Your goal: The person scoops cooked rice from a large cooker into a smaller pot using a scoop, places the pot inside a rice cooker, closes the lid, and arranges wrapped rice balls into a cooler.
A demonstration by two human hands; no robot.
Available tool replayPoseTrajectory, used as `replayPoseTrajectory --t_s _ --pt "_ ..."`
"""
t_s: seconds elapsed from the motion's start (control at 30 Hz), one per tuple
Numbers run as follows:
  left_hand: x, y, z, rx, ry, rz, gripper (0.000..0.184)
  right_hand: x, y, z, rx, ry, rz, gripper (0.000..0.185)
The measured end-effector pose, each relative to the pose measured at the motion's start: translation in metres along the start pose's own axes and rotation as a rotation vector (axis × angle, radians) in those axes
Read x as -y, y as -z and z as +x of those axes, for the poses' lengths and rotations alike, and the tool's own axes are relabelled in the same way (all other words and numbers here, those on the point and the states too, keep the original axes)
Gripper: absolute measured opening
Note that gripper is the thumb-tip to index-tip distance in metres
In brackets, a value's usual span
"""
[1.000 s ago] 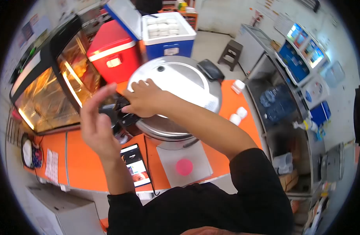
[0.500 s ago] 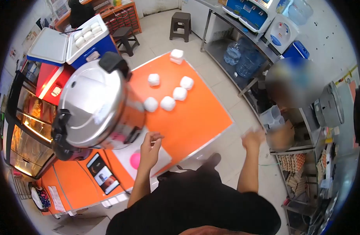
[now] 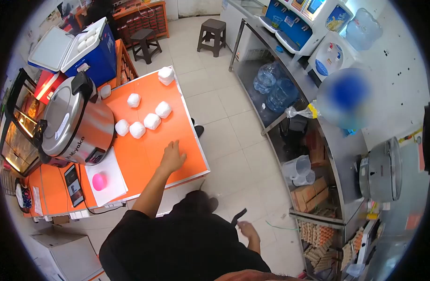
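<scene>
My left hand (image 3: 173, 158) reaches over the front part of the orange table (image 3: 145, 164), fingers apart and holding nothing. Beyond it sit several white, rounded wrapped bundles (image 3: 152, 121); the hand is apart from them. Low beside my body, my right hand (image 3: 248, 230) is closed at the end of a short black strap (image 3: 239, 216), whose other end sticks up at an angle. To the left of the bundles stands a large silver rice cooker (image 3: 79, 122) with its lid down. A pink round object (image 3: 99, 181) lies on a white sheet (image 3: 113, 180) in front of it.
A phone (image 3: 74, 186) and cable lie at the table's left. Behind stands an open blue cooler box (image 3: 92, 51) containing white bundles. Dark stools (image 3: 212, 37) stand on the tiled floor. A metal shelf (image 3: 336, 164) with water bottles, jugs and egg trays runs along the right.
The view has shifted, so the table shows farther left. My left hand has moved forward over the tabletop. My right hand has come in beside my body, with the black strap now showing at it.
</scene>
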State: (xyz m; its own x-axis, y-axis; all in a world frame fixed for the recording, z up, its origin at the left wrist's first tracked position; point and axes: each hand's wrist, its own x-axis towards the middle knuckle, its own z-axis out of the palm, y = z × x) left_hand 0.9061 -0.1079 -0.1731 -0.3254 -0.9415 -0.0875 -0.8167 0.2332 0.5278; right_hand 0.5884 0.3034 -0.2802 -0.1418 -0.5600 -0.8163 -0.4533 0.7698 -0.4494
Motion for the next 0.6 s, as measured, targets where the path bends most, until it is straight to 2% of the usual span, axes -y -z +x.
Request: replayPoseTrajectory --t_s 0.03,0.1,0.17,0.27,0.37,0.47,0.57,0.6 --pt "-0.007 -0.005 -0.003 0.034 0.032 0.021 0.069 0.007 0.022 0.018 -0.021 0.081 -0.157 0.059" --pt "-0.02 -0.012 0.004 0.049 0.084 0.0 0.07 0.038 0.065 0.044 -0.211 0.023 -0.179 0.05" --pt "-0.026 -0.014 0.016 0.023 0.129 -0.075 0.071 0.075 0.119 0.071 -0.242 0.195 -0.174 0.049" --pt "-0.029 -0.015 0.061 -0.155 0.165 -0.191 0.07 0.144 0.197 0.108 -0.216 0.337 0.002 0.049" --pt "-0.037 -0.003 0.121 -0.374 0.143 -0.229 0.07 0.176 0.255 0.156 -0.277 0.303 -0.11 0.045" --pt "-0.026 -0.003 0.193 -0.568 0.222 -0.326 0.071 0.171 0.303 0.226 -0.197 0.239 -0.306 0.043" --pt "-0.026 0.002 0.267 -0.684 0.474 -0.301 0.077 0.182 0.357 0.276 0.077 0.064 -0.019 0.044" --pt "-0.029 0.005 0.283 -0.713 0.531 -0.307 0.081 0.202 0.381 0.282 0.09 0.096 -0.12 0.046"
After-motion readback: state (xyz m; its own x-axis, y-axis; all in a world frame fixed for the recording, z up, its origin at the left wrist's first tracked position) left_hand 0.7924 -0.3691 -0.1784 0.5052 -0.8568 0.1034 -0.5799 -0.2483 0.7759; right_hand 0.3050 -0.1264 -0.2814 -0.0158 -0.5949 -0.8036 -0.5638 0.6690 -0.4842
